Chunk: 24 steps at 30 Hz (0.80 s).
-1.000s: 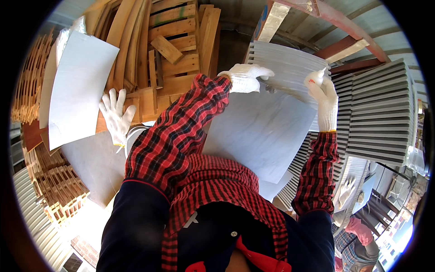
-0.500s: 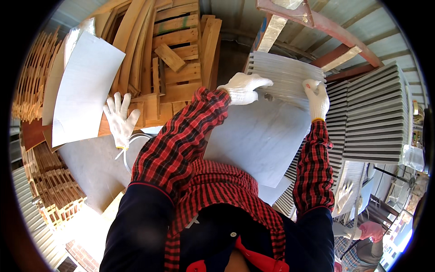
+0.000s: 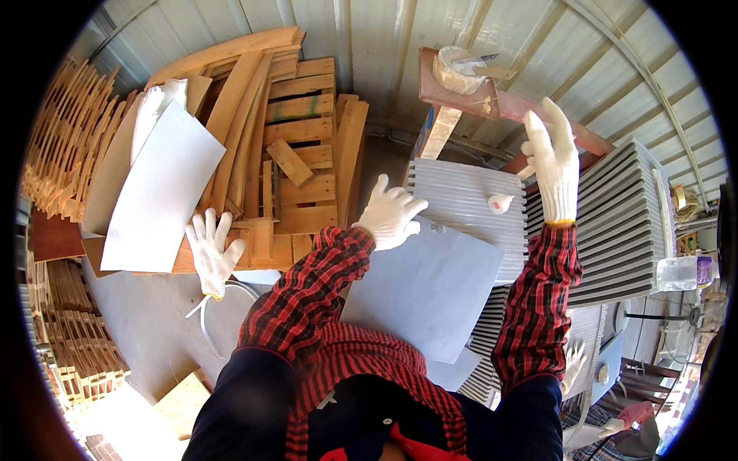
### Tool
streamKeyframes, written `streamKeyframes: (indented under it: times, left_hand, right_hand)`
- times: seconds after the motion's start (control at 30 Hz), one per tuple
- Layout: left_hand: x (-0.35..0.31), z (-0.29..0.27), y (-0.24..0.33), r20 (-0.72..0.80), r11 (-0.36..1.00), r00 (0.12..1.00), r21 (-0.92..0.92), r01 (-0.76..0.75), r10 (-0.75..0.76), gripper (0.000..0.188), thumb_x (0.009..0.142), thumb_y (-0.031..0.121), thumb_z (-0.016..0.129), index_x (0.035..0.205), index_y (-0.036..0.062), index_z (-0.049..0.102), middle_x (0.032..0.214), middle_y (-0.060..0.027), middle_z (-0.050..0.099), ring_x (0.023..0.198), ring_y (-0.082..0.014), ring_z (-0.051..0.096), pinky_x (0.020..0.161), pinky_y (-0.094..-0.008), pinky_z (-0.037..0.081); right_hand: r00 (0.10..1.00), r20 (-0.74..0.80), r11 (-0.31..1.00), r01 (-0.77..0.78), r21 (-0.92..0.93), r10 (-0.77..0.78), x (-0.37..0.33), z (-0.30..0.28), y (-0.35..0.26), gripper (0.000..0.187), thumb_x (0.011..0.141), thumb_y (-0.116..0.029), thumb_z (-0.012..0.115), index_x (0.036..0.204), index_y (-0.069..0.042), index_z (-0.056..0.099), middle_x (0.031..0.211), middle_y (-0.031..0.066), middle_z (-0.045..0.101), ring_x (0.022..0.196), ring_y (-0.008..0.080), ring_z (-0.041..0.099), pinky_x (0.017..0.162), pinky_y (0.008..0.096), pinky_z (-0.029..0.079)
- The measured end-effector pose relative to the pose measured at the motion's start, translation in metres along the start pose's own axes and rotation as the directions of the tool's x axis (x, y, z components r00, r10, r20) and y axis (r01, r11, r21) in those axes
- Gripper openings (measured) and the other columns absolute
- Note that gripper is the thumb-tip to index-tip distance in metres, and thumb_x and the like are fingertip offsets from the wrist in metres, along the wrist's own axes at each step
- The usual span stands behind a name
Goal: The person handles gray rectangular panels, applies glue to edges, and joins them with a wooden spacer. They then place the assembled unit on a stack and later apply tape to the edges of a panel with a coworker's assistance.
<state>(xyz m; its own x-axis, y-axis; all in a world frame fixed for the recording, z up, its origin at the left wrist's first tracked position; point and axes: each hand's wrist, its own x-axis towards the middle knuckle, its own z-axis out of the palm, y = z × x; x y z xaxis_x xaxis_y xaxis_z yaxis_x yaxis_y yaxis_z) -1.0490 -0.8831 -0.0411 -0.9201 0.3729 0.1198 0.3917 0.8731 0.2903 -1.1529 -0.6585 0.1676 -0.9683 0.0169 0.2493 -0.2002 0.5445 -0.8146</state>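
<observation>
Both my hands wear white knit gloves. My left hand (image 3: 388, 213) has its fingers spread and holds nothing I can see; it is over the near left corner of a stack of ribbed grey panels (image 3: 465, 184), beside a smooth grey sheet (image 3: 423, 288). The sheet slants from that stack toward my body. My right hand (image 3: 553, 161) is raised at the stack's right side, fingers stretched out and thumb apart, with nothing visible in it. A small white object with a red mark (image 3: 500, 203) lies on the ribbed top, left of the right hand.
A roll of clear tape (image 3: 459, 71) and a knife rest on a reddish metal stand (image 3: 453, 98). Tall grey panel stacks (image 3: 615, 230) are at right. Wooden pallets (image 3: 304, 138), a white sheet (image 3: 161, 192) and a loose white glove (image 3: 213, 250) are at left. Another person (image 3: 615, 434) is at lower right.
My right hand has lifted off the panel stack and moved up and right, opening. The small red-marked object now shows on the stack. My left hand's fingers have spread. The view has tilted up.
</observation>
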Motion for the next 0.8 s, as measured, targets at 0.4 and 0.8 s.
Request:
streamKeyframes:
  times: [0.4,0.8]
  left_hand:
    - [0.0,0.007,0.003,-0.105,0.999,0.994,-0.023,-0.03,0.027,0.046,0.092,0.038,0.071,0.13,0.0139,0.062,0.123,-0.0059,0.069,0.116,-0.0276,0.06,0.103,-0.0478,0.039]
    - [-0.002,0.003,0.003,-0.094,0.999,0.995,-0.035,-0.038,0.035,0.044,0.093,0.037,0.07,0.129,0.0135,0.062,0.122,-0.0066,0.068,0.111,-0.0287,0.061,0.1,-0.0458,0.041]
  right_hand:
    - [0.978,-0.009,0.938,0.196,-0.285,-0.207,0.107,0.042,-0.005,0.038,0.095,-0.039,0.062,0.111,-0.009,0.077,0.09,0.0136,0.077,0.081,0.0284,0.074,0.081,0.0383,0.056]
    - [1.0,-0.025,0.977,-0.003,0.211,0.009,0.087,0.039,-0.004,0.027,0.096,-0.02,0.064,0.11,0.001,0.075,0.077,0.006,0.071,0.062,0.0091,0.062,0.059,0.0258,0.052]
